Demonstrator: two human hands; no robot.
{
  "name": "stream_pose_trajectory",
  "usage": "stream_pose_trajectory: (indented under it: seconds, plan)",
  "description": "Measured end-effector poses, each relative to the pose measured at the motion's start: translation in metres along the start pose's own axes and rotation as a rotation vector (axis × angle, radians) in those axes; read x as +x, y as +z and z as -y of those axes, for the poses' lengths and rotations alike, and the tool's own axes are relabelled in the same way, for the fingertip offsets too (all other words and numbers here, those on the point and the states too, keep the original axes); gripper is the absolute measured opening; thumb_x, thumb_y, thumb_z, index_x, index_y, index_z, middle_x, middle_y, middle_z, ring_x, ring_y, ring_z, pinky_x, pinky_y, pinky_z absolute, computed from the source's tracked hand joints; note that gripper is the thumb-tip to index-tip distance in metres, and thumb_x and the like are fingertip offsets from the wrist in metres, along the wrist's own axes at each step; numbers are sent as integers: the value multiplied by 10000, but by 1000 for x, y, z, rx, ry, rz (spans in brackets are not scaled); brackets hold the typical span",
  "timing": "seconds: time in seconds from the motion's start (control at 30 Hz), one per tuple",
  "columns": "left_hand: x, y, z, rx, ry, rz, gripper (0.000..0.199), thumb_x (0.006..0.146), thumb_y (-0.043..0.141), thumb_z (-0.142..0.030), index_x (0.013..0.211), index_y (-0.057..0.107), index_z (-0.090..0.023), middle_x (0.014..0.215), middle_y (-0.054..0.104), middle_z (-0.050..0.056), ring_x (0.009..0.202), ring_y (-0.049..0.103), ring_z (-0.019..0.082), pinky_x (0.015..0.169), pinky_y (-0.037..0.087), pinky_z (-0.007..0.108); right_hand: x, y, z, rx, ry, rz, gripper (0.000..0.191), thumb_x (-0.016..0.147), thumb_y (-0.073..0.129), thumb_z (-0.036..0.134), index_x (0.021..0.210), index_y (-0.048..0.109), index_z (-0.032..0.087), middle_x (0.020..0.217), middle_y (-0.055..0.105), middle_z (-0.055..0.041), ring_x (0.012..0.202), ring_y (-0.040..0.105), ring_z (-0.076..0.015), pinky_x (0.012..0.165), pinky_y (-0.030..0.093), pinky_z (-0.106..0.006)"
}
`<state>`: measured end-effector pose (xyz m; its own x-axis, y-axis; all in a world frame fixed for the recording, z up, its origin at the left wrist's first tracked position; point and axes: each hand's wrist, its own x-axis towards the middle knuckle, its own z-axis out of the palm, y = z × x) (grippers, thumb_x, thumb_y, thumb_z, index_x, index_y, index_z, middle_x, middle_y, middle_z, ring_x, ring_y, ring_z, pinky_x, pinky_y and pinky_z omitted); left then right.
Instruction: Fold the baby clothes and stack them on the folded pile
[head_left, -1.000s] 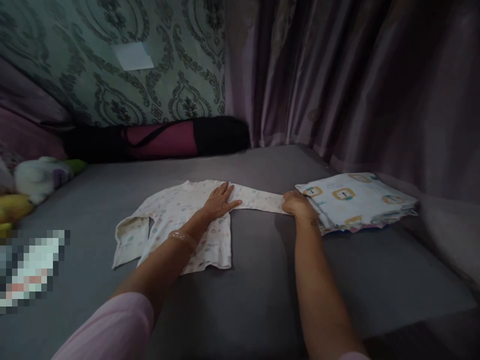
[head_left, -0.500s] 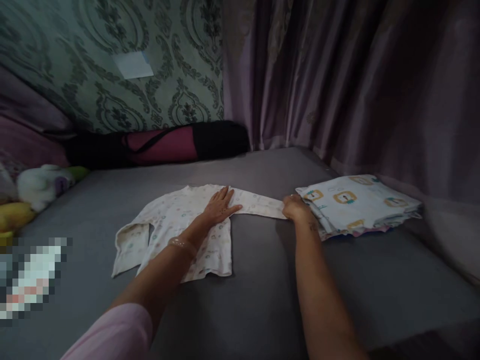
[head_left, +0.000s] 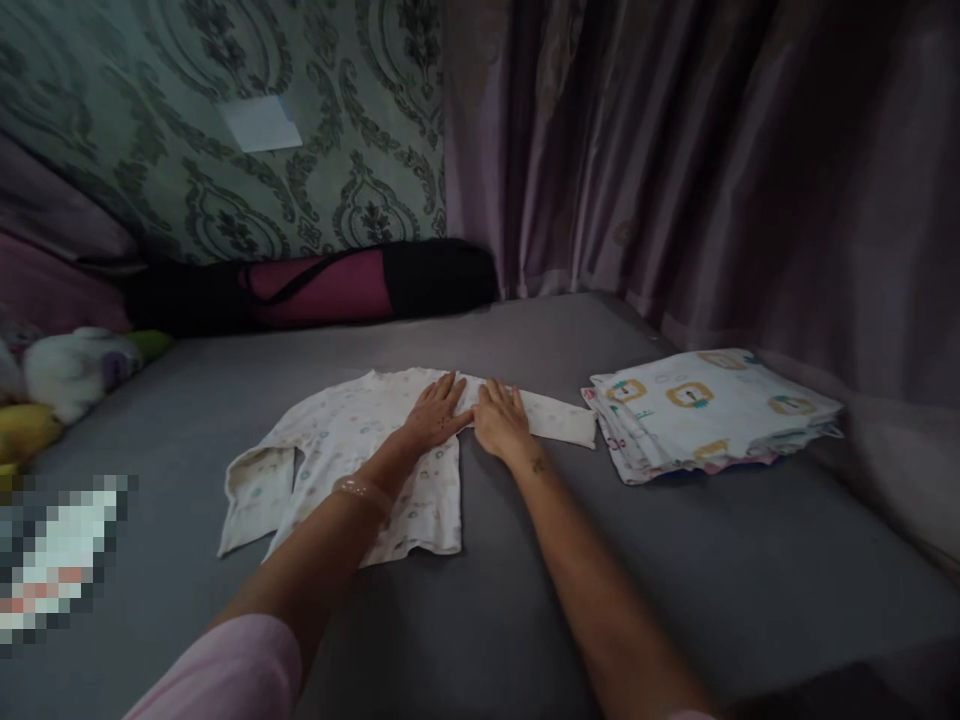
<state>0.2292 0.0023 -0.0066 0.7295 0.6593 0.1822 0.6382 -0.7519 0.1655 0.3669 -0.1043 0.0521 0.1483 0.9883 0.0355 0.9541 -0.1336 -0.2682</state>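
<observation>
A small white long-sleeved shirt [head_left: 337, 440] with a sparse coloured print lies spread on the grey bed sheet [head_left: 495, 620]. My left hand [head_left: 435, 410] rests flat on it near the right-hand shoulder, fingers stretched out. Close beside it, my right hand [head_left: 501, 418] lies on the upper part of the right sleeve, fingers extended and pointing away from me. That sleeve reaches straight out to the right, its cuff past my right hand. The other sleeve is bent downward at the left. My left forearm covers part of the shirt's body.
To the right is a stack of folded cloths [head_left: 720, 410] with a lion print on top. A long black and magenta bag [head_left: 322, 288] lies along the wall. Plush toys [head_left: 75, 370] sit at the left, and purple curtains [head_left: 675, 180] hang at the right.
My right hand has let go of the sleeve's cuff and moved left to lie flat on the sleeve near the shoulder. The cuff lies loose on the sheet. My left hand has stayed in place.
</observation>
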Motion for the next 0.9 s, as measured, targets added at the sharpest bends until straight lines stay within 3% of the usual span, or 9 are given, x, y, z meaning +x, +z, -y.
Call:
stream_pose_trajectory:
  seconds: [0.17,0.4,0.57,0.67,0.73,0.8,0.9]
  plan:
    - [0,1,1,12,7,11,711,910,386,-596,1443,344,-127,1533,280,198,1424,246,311,1140,230,454,0,27,1,68,57,67,599,999,183,397,1485,266,56,1566,187,-144,1444,120,-251,1150,64,-490]
    - [0,0,-1,-60,-16,-13,782,874,358,-686,1433,359,-139,1530,290,193,1417,256,331,1129,241,480,-28,13,-32,-98,199,76,645,994,186,465,1499,235,66,1561,190,-165,1430,140,-305,1125,72,-557]
    - [1,-4,-4,-128,-32,30,814,865,334,-707,1439,359,-130,1550,245,177,1433,208,325,1152,185,470,-56,9,-63,-303,307,-2,628,995,206,423,1476,265,23,1525,271,-201,1401,230,-301,1115,154,-510]
    - [5,-18,-5,-222,-65,136,850,856,344,-712,1455,325,-110,1560,206,177,1445,163,316,1161,171,456,-58,12,-70,-383,268,-32,622,996,210,407,1457,282,-4,1508,298,-210,1378,276,-309,1102,187,-513]
    - [5,-34,-1,-308,-89,175,852,866,320,-704,1465,298,-98,1556,220,179,1443,179,299,1150,226,426,-56,13,-69,-396,259,-23,616,994,209,404,1448,297,-4,1499,317,-206,1368,293,-313,1094,210,-518]
    - [-4,-54,11,-367,-98,97,803,889,318,-666,1461,301,-103,1536,282,176,1425,253,283,1125,289,402,-52,11,-69,-384,261,8,616,992,201,408,1443,308,1,1492,331,-204,1368,299,-311,1091,229,-511]
    - [-43,-83,52,-343,-91,-147,671,898,418,-564,1393,403,-112,1424,466,175,1309,448,266,1077,362,385,-45,2,-71,-339,281,83,614,988,203,433,1431,343,31,1489,340,-204,1365,313,-312,1075,270,-496]
